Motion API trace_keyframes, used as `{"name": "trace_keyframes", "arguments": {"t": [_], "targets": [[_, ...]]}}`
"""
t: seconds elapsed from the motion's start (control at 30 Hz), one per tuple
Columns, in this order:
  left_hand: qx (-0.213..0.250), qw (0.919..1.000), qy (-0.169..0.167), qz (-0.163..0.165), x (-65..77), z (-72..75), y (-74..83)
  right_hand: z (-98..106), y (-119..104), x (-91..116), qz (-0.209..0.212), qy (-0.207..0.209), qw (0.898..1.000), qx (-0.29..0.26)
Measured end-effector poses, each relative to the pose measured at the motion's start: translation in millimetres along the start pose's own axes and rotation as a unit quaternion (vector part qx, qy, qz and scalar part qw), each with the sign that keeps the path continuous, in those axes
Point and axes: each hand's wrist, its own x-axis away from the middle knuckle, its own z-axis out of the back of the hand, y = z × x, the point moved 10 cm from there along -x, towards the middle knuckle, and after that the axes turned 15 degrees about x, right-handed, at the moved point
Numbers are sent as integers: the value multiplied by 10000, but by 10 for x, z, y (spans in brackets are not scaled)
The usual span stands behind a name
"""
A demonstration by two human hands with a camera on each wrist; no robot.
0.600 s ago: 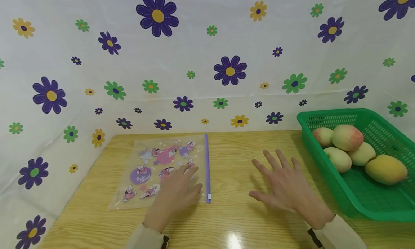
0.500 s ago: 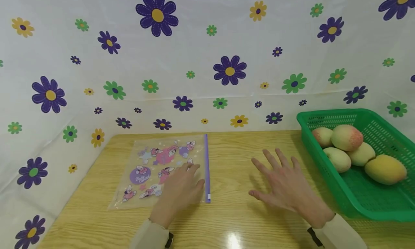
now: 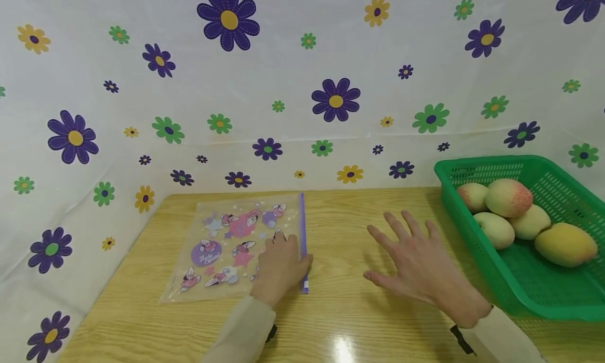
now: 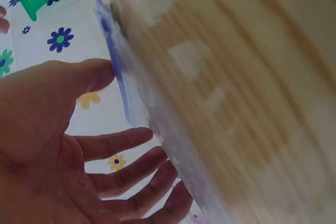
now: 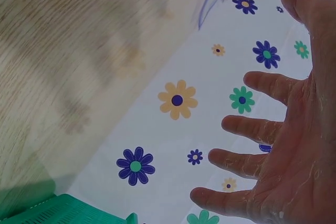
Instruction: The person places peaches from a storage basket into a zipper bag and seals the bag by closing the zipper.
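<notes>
A clear slider zip bag with pink and purple cartoon prints lies flat on the wooden table, its purple zip strip along the right edge. Over the bag's right part is my left hand, fingers slightly bent and thumb reaching the strip. In the left wrist view the thumb tip meets the purple strip and the fingertips are right at the bag's surface; nothing is gripped. My right hand hovers over the table between bag and basket, its fingers spread and straight, holding nothing, as the right wrist view confirms.
At the right a green plastic basket holds several fruits: pale, reddish peach-like ones and a yellow mango-like one. A white cloth printed with flowers hangs behind and to the left of the wooden table.
My left hand has moved right across the bag, and its thumb now reaches the purple zip strip. The right hand stays spread in nearly the same place; the bag still lies flat.
</notes>
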Motion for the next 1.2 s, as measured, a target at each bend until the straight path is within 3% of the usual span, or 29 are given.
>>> {"name": "trace_keyframes", "arguments": {"t": [0.27,0.43,0.6,0.8,1.0,1.2], "targets": [[75,9998,60,177,-52,29,2,0,49,-8,-52,-43,10000,-20],[976,9946,-70,359,-43,56,-82,-2,46,-18,-49,-44,10000,-23],[1981,9794,-35,379,-13,87,-107,10,22,-31,-38,18,10000,-2],[3014,9530,-87,279,51,125,-33,20,-23,-76,30,19,10000,18],[3593,9319,-377,329,141,88,80,6,-33,-117,0,-101,9995,-303],[3980,9157,-509,230,213,61,220,-26,-15,-150,-72,-294,9974,-655]]}}
